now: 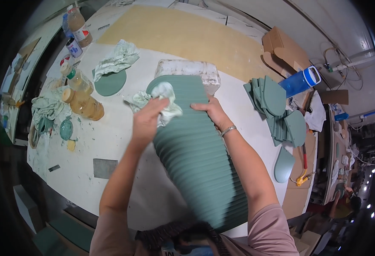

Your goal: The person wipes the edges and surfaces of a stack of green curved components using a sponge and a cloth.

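Note:
A long green ribbed panel (200,158) with a rounded far end slants across the table from my body. My left hand (147,121) is closed on a crumpled pale cloth (168,98), which lies against the panel's far left part. With its thumb on the ribbed face, my right hand (215,112) grips the panel's right edge; its other fingers are partly hidden. The far end of the panel rests over or against a white, stained block-like thing (187,67), and I cannot tell which.
Bottles (85,104) of yellowish liquid stand at left, near another crumpled cloth (117,59) on a green disc (110,83). Stacked green pieces (273,96), a blue jug (298,83), a cardboard box (281,51) and a red-and-yellow tool (303,166) lie at right. A grey rectangle (105,168) lies left.

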